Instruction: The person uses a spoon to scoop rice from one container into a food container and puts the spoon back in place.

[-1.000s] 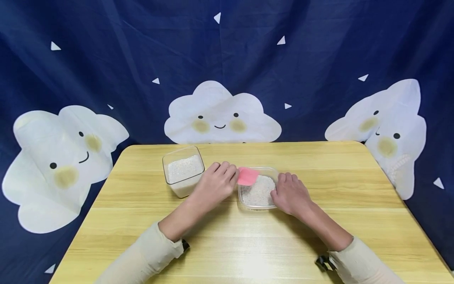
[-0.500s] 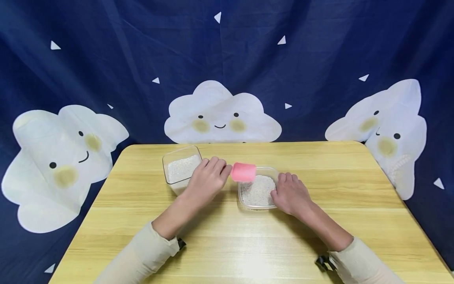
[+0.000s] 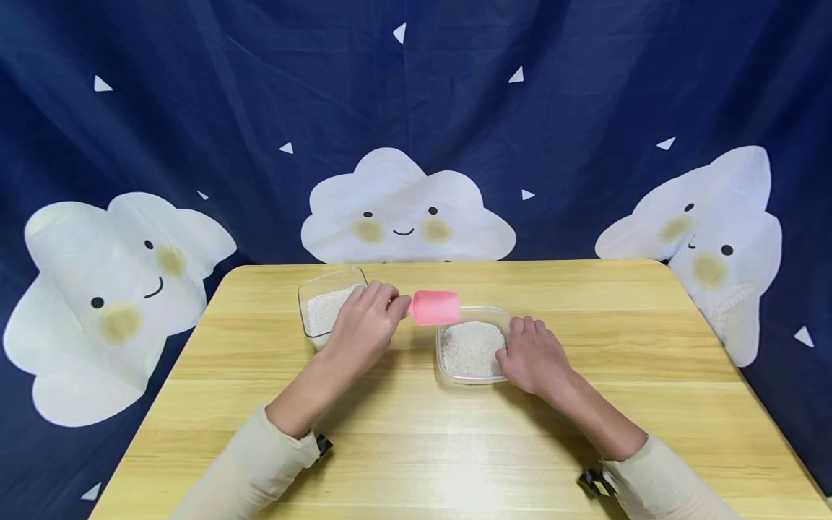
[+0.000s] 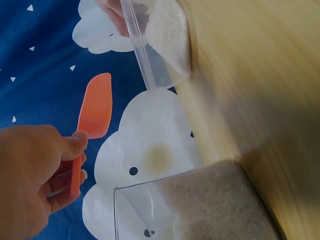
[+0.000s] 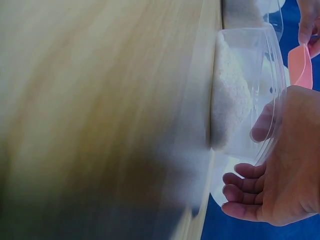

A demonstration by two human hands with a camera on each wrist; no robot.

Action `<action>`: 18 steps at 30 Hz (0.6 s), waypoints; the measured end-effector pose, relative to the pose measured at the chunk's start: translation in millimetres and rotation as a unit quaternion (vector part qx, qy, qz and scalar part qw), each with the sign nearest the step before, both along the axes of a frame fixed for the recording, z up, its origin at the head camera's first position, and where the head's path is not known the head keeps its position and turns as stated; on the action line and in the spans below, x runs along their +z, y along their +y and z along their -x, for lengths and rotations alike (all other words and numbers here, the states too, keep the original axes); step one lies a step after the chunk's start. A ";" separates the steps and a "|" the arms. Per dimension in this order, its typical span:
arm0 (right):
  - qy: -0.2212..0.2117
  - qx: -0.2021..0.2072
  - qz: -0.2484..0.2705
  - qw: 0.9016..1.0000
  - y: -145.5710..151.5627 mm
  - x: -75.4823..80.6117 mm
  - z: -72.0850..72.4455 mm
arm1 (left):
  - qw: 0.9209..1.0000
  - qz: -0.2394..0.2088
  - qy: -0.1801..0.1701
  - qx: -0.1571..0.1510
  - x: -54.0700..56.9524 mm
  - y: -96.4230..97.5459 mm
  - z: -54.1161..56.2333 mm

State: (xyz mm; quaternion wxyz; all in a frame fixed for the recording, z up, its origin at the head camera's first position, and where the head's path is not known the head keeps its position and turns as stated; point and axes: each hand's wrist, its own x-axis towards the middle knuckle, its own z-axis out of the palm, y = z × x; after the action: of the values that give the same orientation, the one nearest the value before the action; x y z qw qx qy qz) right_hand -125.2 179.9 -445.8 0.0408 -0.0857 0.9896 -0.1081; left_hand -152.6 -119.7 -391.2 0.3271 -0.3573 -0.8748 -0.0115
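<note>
Your left grip (image 3: 364, 321) pinches the pink scoop (image 3: 437, 308), raised near the far-left corner of the clear tub (image 3: 473, 380); your right grip (image 3: 534, 355) clasps its right rim. A low swing could knock the tub.

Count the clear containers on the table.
2: the left container, partly hidden behind the left hand, and the right container, its right side held by the right hand. No others show.

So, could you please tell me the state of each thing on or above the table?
Scoop: raised, looks empty
Left tub: lidless, part-filled with pale grains
Right tub: lidless, part-filled with pale grains
Left hand: holding the scoop
Right hand: gripping the right tub
</note>
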 end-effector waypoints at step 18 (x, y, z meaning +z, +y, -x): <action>-0.005 -0.001 -0.001 1.000 -0.2 1.0 0.0 | 1.000 -0.005 0.011 0.017 5.8 -23.4 1.1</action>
State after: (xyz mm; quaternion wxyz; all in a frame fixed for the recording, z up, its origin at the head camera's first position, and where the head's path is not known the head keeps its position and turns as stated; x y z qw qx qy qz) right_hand -125.2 179.8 -444.8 0.0462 -0.0845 0.9895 -0.1077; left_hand -153.7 -143.1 -385.4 0.3388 -0.3412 -0.8768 -0.0062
